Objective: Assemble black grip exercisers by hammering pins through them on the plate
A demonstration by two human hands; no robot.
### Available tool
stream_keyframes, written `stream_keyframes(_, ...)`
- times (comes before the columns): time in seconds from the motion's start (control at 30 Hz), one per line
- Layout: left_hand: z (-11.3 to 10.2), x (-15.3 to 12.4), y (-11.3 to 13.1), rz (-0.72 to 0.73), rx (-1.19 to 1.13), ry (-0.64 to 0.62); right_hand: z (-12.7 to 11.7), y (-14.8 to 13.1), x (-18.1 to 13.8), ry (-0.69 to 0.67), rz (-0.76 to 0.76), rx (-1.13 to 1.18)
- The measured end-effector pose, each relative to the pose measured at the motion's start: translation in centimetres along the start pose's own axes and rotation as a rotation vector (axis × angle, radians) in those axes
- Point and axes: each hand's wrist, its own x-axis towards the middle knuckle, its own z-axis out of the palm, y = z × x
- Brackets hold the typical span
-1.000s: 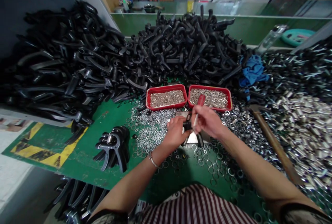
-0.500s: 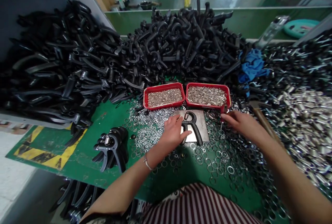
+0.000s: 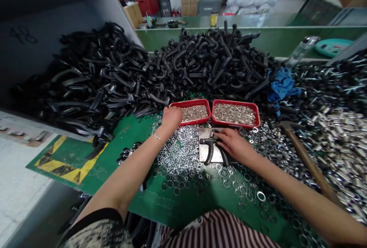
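My left hand (image 3: 172, 118) is at the left end of a red tray (image 3: 208, 121) of tiny metal pieces. Its fingers curl inward over the tray's edge, and their tips are hidden. My right hand (image 3: 235, 146) has its fingers on the upper right part of a black spring clamp (image 3: 210, 150), gripping it. The clamp lies on a square metal plate (image 3: 203, 156) with its handles toward me. A small metal cylinder shows at its top, beside my fingertips.
A second red tray (image 3: 258, 119) holds small metal pins. Black clamp parts (image 3: 197, 56) are heaped behind. Loose nuts (image 3: 180, 154) and rings surround the plate. A hammer (image 3: 306, 158), a blue cloth (image 3: 282, 83) and heaped metal cylinders (image 3: 344, 137) are at right.
My left hand has left the clamp and moved up and left to the tray. My right hand has come left onto the clamp; the red-handled tool it held no longer shows clearly. The view has shifted.
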Motion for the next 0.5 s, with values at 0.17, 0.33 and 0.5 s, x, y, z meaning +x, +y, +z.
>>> stream_keyframes(0.17,0.2,0.4,0.0,-0.030,0.026,-0.010,0.5,0.1,-3.1,0.015,-0.043,0.022)
stream_keyframes(0.33,0.1,0.6,0.3,-0.047,0.036,-0.026,-0.3,0.9,-4.0,0.034,-0.085,0.187)
stream_keyframes(0.5,0.3,0.4,0.2,-0.042,0.008,0.021,-1.5,1.4,-1.9,0.157,0.023,0.339)
